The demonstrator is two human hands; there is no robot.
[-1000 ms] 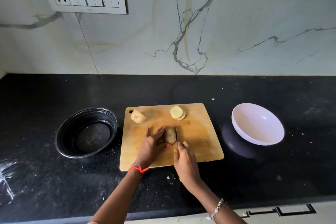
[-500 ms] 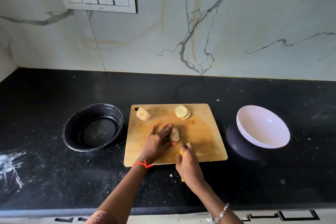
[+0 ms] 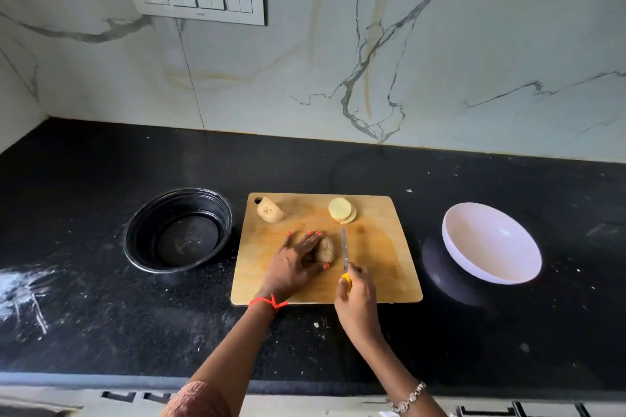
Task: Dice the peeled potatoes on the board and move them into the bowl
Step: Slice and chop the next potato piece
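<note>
Three potato portions sit on the cutting board (image 3: 372, 264): potato half (image 3: 269, 210) at its far-left corner, slices (image 3: 341, 209) by its far edge, potato piece (image 3: 326, 249) mid-board, gripped by the left hand (image 3: 291, 264). The right hand (image 3: 357, 301) clasps the knife (image 3: 344, 249) beside it. Nothing diced yet; white bowl (image 3: 491, 240) and black container (image 3: 152, 213) hold no potato.

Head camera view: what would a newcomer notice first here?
At the centre, on the wooden cutting board, the left grip holds a potato piece while the right grip holds a yellow-handled knife beside it. An empty white bowl sits tilted to the board's right, a black bowl to its left.
</note>
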